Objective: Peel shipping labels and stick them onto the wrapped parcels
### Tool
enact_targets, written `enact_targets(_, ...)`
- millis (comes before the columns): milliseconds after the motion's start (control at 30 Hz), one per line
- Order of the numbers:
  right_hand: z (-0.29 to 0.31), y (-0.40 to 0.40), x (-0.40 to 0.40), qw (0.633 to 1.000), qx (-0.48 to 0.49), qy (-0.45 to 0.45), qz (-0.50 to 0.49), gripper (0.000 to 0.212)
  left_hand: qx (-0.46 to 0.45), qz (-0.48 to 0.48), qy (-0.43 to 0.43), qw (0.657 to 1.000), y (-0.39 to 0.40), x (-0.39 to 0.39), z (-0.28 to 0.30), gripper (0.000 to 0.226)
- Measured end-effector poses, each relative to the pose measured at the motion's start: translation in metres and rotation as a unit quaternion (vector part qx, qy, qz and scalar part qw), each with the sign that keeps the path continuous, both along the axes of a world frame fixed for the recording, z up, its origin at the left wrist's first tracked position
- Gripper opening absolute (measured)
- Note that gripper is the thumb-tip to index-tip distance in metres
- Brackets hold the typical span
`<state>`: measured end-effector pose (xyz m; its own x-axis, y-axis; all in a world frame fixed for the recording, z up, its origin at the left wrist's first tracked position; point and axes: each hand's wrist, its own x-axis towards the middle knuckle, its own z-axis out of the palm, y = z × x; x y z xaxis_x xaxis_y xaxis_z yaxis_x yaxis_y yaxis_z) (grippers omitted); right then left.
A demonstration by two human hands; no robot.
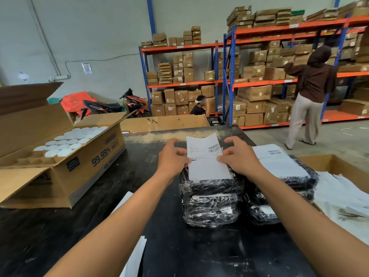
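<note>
A white shipping label (207, 156) with barcodes lies over the top of a stack of black plastic-wrapped parcels (210, 204) at the middle of the black table. My left hand (173, 156) pinches the label's left edge. My right hand (238, 156) pinches its right edge. The far half of the label curls up off the parcel. To the right stands a second stack of black parcels (295, 182) with a label (279, 160) stuck on top.
An open cardboard box (65, 168) with white round lids sits at the left. Loose white sheets (135, 258) lie near the front edge, more papers (345, 200) at the right beside another box (335, 164). One person (311, 92) stands at the shelves (259, 82); another (199, 106) sits beyond the table.
</note>
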<state>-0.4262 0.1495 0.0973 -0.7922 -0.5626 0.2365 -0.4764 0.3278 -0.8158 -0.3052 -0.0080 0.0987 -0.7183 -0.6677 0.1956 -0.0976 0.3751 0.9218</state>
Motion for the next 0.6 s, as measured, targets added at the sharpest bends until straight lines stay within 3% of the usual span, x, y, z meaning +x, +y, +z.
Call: enact_targets(600, -0.0035, -0.0051, 0.0043, 0.998, 0.046, 0.043, -0.017, 0.067, -0.166, -0.007, -0.072, 0.984, 0.003, -0.0049, -0.003, 0.089)
